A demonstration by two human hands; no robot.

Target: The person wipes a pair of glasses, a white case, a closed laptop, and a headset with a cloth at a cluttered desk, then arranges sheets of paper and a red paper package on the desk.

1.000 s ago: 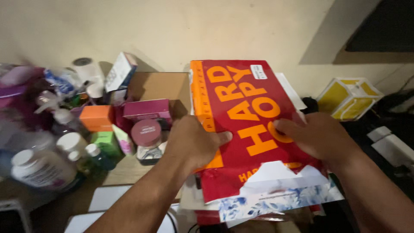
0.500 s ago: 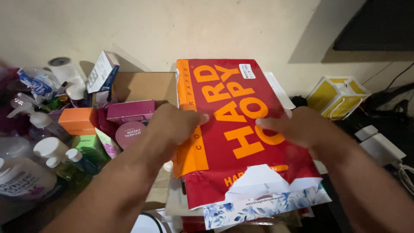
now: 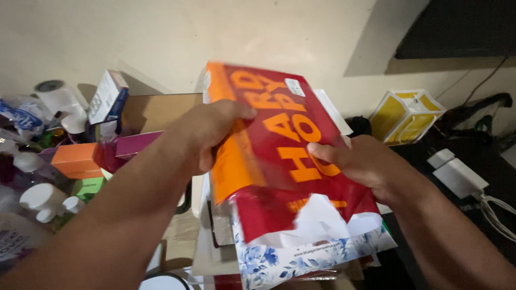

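Both hands grip a red and orange paper ream (image 3: pixel 279 145), tilted above a stack on the desk (image 3: pixel 177 231). The left hand (image 3: pixel 209 131) clasps its orange edge; the right hand (image 3: pixel 360 161) presses fingers on top. Its torn wrapper end shows white paper. Motion blurs the pack. Bottles (image 3: pixel 43 198) at left are cut off.

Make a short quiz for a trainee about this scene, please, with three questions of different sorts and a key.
1. True or false: both hands grip the red and orange paper ream.
2. Multiple choice: what lies right under the ream's torn near end? A) a blue-flowered white sheet B) a green towel C) a metal tray
3. Short answer: which hand holds the ream's orange edge?

Key
1. True: the left hand and the right hand both clasp it.
2. A: the blue-flowered white sheet.
3. The left hand.
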